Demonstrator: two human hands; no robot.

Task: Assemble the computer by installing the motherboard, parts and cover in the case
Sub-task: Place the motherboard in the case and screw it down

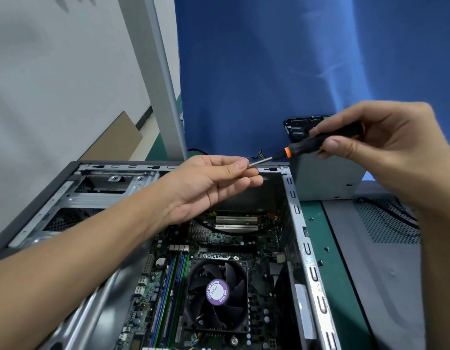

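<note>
Your right hand [385,152] is gripping screwdriver [292,150] handle, fingers curled; your left hand [208,183] is pinching shaft tip above case [292,195] far rim, likely steadying it; motherboard [219,238] is lying inside case.

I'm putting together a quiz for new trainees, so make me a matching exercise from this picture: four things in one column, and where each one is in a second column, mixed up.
1. screwdriver
2. fan
3. cardboard
4. cover

A. lying flat, right of the case
B. held by the left hand and the right hand
C. on the motherboard
D. far left, beyond the case

Pairs: 1-B, 2-C, 3-D, 4-A
</note>
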